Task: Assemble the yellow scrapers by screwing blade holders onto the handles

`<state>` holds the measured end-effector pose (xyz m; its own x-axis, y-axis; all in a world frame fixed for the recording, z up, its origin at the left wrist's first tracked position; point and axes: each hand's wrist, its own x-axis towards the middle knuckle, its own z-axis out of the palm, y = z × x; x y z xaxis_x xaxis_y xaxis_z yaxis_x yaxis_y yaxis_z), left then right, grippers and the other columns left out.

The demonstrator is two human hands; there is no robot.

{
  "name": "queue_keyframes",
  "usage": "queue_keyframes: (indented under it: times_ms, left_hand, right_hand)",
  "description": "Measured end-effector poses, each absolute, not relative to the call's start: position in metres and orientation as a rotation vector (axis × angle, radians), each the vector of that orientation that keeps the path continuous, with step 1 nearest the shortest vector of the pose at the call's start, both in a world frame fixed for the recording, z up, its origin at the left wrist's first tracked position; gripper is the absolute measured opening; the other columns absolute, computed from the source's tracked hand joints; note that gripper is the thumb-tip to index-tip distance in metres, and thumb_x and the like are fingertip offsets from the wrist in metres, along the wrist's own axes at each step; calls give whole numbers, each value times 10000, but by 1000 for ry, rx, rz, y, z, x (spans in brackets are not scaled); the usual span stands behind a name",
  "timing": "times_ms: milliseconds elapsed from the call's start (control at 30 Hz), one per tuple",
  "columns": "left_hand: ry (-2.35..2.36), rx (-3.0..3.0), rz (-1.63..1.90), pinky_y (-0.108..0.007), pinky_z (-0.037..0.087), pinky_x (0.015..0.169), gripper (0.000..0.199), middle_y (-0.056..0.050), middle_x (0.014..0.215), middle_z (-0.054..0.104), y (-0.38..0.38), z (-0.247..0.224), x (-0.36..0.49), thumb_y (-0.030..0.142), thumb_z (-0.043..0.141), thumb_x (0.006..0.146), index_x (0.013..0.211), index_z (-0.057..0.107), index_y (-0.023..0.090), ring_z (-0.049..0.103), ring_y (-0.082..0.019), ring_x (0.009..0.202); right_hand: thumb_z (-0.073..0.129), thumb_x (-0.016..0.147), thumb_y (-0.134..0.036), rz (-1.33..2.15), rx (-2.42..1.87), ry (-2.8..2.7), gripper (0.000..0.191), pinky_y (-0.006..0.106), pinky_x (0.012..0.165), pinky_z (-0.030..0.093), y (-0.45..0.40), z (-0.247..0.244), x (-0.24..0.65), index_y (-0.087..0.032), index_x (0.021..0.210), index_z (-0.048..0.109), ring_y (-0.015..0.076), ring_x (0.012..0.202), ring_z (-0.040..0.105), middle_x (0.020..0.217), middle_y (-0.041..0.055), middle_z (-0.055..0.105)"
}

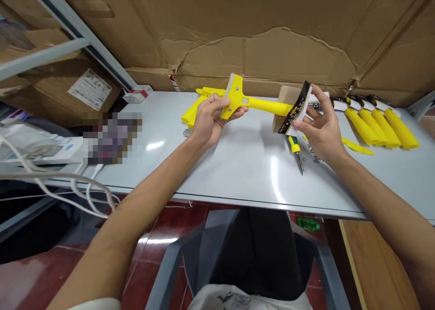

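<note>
A yellow scraper (234, 96) with a flat screwed head and a long handle is held above the table by my left hand (211, 119), whose fingers close on its head. My right hand (322, 128) grips a folded black and white card sleeve (296, 113), which sits around the end of the scraper's handle. Below the sleeve, a screwdriver (295, 147) with a green and yellow handle lies on the table. Small metal screws (314, 155) lie partly hidden by my right hand. More yellow parts (192, 110) lie behind my left hand.
Several yellow pieces with black and white cards (384, 124) lie in a row on the right of the grey table (217, 178). At the left are a small box (137, 94), white cables (90, 187) and a carton (84, 88). Cardboard (272, 33) stands behind.
</note>
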<state>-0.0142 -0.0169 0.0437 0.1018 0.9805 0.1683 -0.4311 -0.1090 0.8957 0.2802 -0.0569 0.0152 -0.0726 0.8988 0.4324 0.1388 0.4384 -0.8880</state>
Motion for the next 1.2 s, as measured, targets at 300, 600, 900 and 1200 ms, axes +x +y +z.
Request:
queue_keyframes:
  times_ms: [300,600,900,1200]
  left_hand:
    - [841,1220,1309,-233,593,680,472,5,752,783,-11,32,-13,235,1001,625,1046,789,205,757,-151,679]
    - [769,1360,1316,-239,625,721,483,-35,838,828,-10,23,-13,404,1039,652,1008,773,213,789,-161,748]
    - [740,1477,1330,-277,664,779,407,-31,924,811,-20,24,-7,388,1027,676,868,720,202,781,-166,854]
    - [565,1558,1324,-270,677,794,456,-8,871,769,-28,20,6,359,1050,657,780,643,192,747,-139,844]
  right_hand:
    - [904,785,-622,611,-1092,-1629,978,502,891,697,-67,23,278,-479,1634,440,317,1237,701,1347,57,698]
    - [782,906,-669,92,-1177,-1819,410,637,1036,560,-72,48,290,-377,1193,778,369,1074,723,1086,62,803]
    - [638,1000,-660,-330,-1327,-2169,393,630,1020,453,-80,54,288,-305,1098,773,392,1041,698,1040,118,798]
    - [641,1079,-322,-1125,-1042,-2086,250,373,726,406,-107,41,250,-111,1197,707,209,771,664,911,65,806]
